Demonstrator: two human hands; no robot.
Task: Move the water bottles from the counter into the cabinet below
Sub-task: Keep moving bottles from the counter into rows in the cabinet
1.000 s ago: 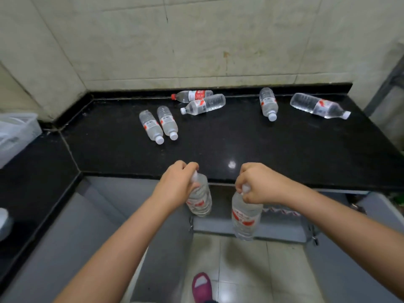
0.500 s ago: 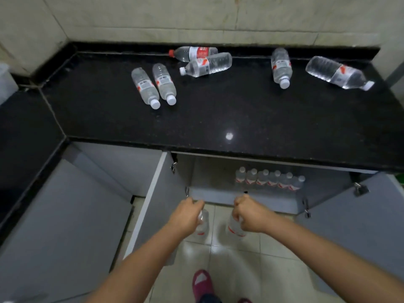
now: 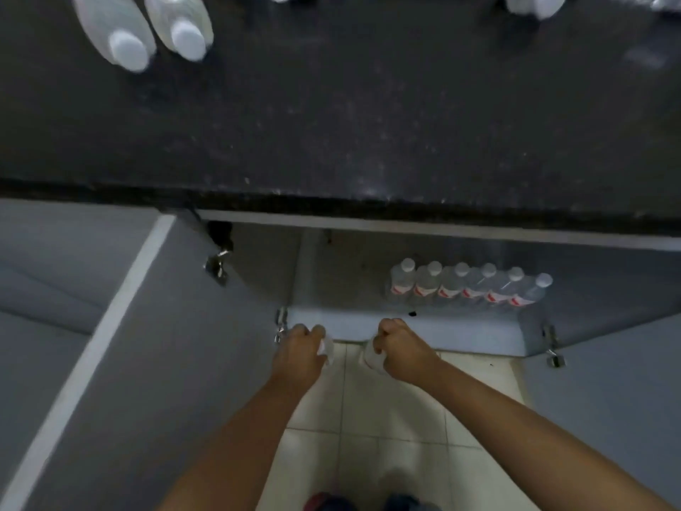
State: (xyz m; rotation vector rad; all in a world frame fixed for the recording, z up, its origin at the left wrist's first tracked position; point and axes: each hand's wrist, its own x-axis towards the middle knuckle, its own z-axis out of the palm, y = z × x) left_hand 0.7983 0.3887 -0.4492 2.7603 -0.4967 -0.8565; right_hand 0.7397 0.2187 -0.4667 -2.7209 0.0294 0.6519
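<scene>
A: Grip state?
B: Left hand and right hand each curl round a water bottle's top, side by side.
A: Location?
B: Just before the open cabinet; six bottles stand beyond the right grip.

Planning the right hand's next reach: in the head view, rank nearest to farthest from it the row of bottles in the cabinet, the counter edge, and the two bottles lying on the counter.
From the right hand:
1. Row of bottles, in the cabinet.
2. Counter edge, above.
3. Two lying bottles, far left.
</scene>
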